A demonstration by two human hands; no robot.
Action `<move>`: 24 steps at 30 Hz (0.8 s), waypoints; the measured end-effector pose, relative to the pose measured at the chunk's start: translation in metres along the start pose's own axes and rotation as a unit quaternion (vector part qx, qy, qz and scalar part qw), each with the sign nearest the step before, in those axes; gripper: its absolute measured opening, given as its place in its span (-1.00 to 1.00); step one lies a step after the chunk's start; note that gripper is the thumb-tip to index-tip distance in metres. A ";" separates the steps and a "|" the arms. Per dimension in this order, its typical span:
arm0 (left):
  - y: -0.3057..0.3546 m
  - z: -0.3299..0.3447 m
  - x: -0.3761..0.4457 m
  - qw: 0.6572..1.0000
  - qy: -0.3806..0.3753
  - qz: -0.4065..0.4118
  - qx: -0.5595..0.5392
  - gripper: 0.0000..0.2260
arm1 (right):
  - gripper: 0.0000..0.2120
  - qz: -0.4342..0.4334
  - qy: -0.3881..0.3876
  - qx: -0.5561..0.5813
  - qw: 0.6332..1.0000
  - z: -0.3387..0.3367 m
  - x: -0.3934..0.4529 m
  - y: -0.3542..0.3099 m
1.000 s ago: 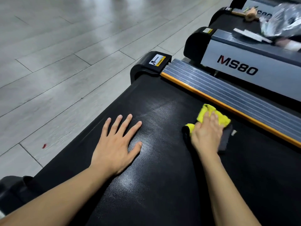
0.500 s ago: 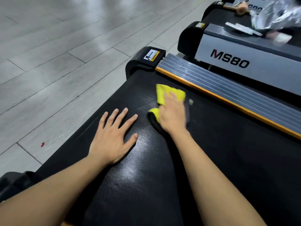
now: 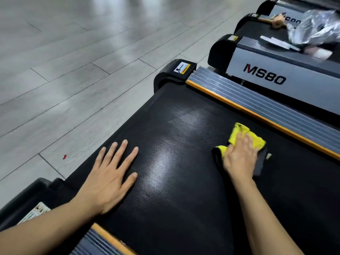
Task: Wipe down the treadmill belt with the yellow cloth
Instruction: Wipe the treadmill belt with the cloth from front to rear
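Left hand (image 3: 110, 173) spread flat on treadmill belt (image 3: 174, 190), fingers straight, nothing held; to be used as brace. Right hand (image 3: 239, 157) laid palm-down over yellow cloth (image 3: 241, 133), fingers near straight, cloth pressed, not clutched. Cloth sits on belt near orange rail (image 3: 257, 116), apart from it. Even pressure advised; strokes to be overlapped, carried up to rail edge, then worked toward far end cap (image 3: 174, 72).

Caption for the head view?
Right hand presses cloth to belt near orange rail; left hand lies flat on belt.
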State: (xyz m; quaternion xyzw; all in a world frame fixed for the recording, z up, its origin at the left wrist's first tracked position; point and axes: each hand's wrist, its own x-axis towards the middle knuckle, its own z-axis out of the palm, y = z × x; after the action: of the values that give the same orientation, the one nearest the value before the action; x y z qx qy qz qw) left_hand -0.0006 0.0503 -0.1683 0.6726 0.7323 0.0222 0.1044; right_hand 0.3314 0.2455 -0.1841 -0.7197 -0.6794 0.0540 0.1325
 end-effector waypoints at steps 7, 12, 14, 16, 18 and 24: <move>0.000 0.003 0.005 1.000 0.008 0.003 -0.004 -0.37 | -0.43 -0.230 -0.072 0.010 0.970 0.041 -0.021 -0.200; -0.002 0.001 0.006 1.000 -0.003 0.010 -0.001 -0.34 | -0.43 -0.279 -0.106 0.025 0.954 0.051 -0.022 -0.232; -0.002 -0.001 0.007 1.000 -0.007 0.007 0.000 -0.35 | -0.43 -0.254 -0.101 0.036 0.961 0.039 -0.034 -0.195; 0.000 -0.003 0.005 1.000 -0.014 0.002 -0.004 -0.35 | -0.39 -0.197 -0.091 0.039 0.975 0.024 -0.050 -0.136; 0.002 -0.004 0.004 1.000 -0.020 -0.001 -0.006 -0.35 | -0.32 -0.138 -0.059 0.032 0.988 0.010 -0.065 -0.071; 0.005 -0.016 -0.012 0.999 -0.034 0.000 0.000 -0.28 | -0.37 -0.020 -0.008 0.011 1.000 -0.008 -0.093 -0.014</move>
State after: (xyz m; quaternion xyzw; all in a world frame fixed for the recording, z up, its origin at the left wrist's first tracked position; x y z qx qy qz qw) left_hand 0.0025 0.0406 -0.1503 0.6729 0.7284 -0.0004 0.1292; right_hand 0.3133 0.1529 -0.1827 -0.7038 -0.6942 0.0650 0.1362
